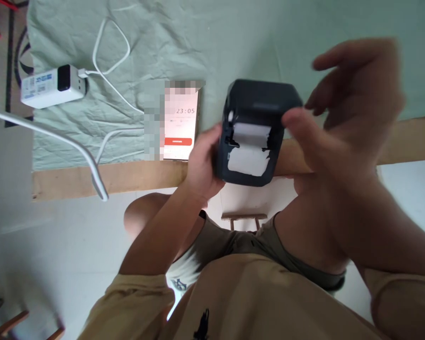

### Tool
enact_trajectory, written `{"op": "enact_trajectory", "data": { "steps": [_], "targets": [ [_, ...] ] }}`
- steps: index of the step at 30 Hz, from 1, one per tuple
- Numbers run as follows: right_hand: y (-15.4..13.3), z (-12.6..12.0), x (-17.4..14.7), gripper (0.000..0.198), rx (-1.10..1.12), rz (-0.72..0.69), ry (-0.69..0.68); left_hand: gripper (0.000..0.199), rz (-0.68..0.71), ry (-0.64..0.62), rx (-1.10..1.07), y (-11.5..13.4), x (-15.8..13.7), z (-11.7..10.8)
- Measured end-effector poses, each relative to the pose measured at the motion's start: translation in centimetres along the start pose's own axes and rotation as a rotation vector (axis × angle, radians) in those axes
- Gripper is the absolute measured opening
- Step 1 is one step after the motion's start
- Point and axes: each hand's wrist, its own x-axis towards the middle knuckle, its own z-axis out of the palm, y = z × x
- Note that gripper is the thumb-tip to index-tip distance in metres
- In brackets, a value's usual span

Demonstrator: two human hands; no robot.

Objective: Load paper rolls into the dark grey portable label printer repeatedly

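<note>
My left hand is closed around the left side of a small dark label printer, held up over the table's front edge. Torn-edged white paper shows in its front recess. To the right, my right hand is raised and somewhat blurred, with fingers apart and slightly bent. Its thumb tip overlaps the printer's right upper edge; I cannot tell whether it touches. Just left of the printer lies a phone with a lit screen reading 23:05, part of it pixelated.
A white power bank rests on the green cloth, with a white cable running toward the phone. A thick white bar crosses the left side. The table's wooden edge runs before my knees, and a wooden stool stands below.
</note>
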Motion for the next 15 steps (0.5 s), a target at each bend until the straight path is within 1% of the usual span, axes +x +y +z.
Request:
{"op": "enact_trajectory", "data": {
  "steps": [1,2,3,5,6,7,9,11,12,15],
  "targets": [
    [-0.2,0.1,0.2,0.03,0.007,0.018,0.096,0.02,-0.01,-0.042,0.009,0.0,-0.1,0.0],
    [-0.4,0.2,0.4,0.022,0.047,0.041,0.162,0.017,-0.022,-0.07,0.017,0.1,-0.1,0.0],
    [-0.6,0.3,0.6,0.017,0.1,0.058,0.201,0.016,-0.036,-0.085,0.021,0.1,-0.2,0.0],
    [-0.5,0.5,0.9,0.016,0.149,0.077,0.231,0.015,-0.043,-0.079,0.012,0.1,-0.2,-0.1],
    [-0.4,0.4,0.9,0.015,0.12,0.072,0.212,0.015,-0.042,-0.067,0.007,0.1,-0.2,-0.1],
    [-0.2,0.4,0.9,0.012,0.044,0.052,0.143,0.016,-0.044,-0.057,0.008,0.1,-0.2,-0.2],
    [0.2,0.1,0.8,0.009,-0.161,-0.001,-0.081,0.02,-0.058,-0.051,0.027,0.1,-0.2,-0.3],
    [0.6,-0.2,0.7,0.017,-0.308,-0.057,-0.301,0.027,-0.072,-0.063,0.052,0.1,-0.1,-0.4],
    [0.7,-0.3,0.6,0.019,-0.341,-0.069,-0.368,0.029,-0.073,-0.071,0.056,0.1,-0.1,-0.5],
    [0.6,-0.5,0.6,0.02,-0.412,-0.034,-0.453,0.031,-0.088,-0.107,0.029,0.1,0.0,-0.7]
  ]
}}
